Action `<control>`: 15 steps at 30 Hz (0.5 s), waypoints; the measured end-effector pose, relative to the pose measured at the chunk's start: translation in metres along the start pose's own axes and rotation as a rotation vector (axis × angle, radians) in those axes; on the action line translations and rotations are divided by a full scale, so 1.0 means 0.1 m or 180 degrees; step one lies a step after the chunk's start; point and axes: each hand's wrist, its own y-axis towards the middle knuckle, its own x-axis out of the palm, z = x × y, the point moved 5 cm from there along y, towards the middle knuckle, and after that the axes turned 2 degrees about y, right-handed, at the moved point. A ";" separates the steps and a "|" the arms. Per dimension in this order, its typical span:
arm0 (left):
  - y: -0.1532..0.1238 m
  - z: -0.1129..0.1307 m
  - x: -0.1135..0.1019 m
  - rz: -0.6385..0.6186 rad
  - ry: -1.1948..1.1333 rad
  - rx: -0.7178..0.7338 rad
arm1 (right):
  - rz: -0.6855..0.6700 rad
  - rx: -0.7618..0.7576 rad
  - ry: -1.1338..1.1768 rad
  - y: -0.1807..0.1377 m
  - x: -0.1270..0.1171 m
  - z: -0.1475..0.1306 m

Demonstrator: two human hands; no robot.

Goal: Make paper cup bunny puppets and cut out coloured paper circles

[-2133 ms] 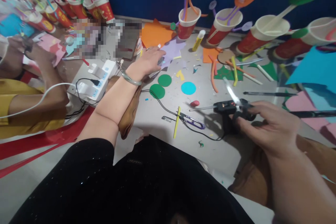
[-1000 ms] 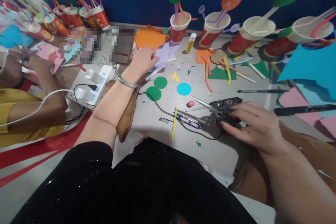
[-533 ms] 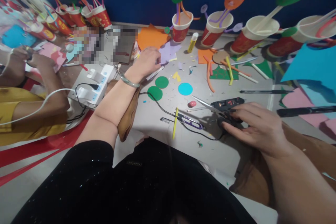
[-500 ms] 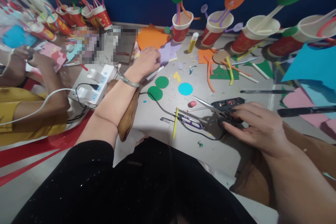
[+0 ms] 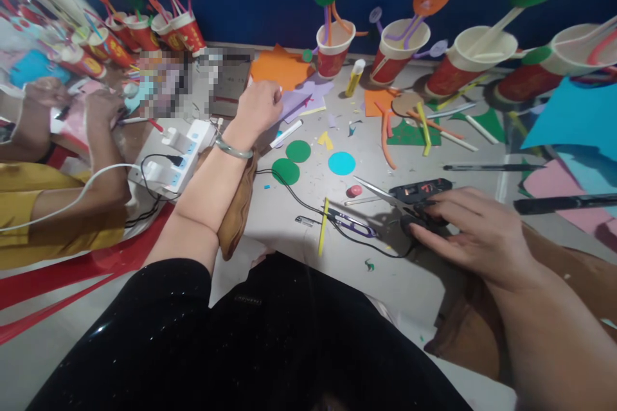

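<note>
Plainly, at your far left a co-worker's hands were busy over pink paper, with a yellow sleeve below them. Next came a white power strip, its plugs seated. Your left hand, a bracelet at its wrist, was curled at the near end of the purple paper; its fingertips were hidden, so you could not tell whether they gripped the sheet. Orange paper lay just behind, and a white pen lay near that hand on the worktop. Further right, two green circles lay side by side, then a yellow strip and a blue circle. A yellow glue stick stood behind these, its white cap up. Your right hand grasped the scissors by their handles, the tip pointing left toward the blue circle, above a black corded tool. Rightmost, a black marker lay over pink and light-blue sheets, beneath a red paper cup and a bright blue sheet.
</note>
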 end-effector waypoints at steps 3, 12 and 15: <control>0.00 -0.02 -0.01 -0.0078 0.0047 -0.0137 | -0.0014 -0.0028 -0.0034 0.01 0.00 -0.01; -0.04 0.05 -0.09 -0.0085 0.0051 0.0049 | -0.0042 -0.0131 -0.0100 0.02 -0.01 -0.03; -0.06 0.10 -0.08 -0.0211 -0.0015 0.0179 | -0.0004 -0.0136 -0.0152 0.03 -0.01 -0.03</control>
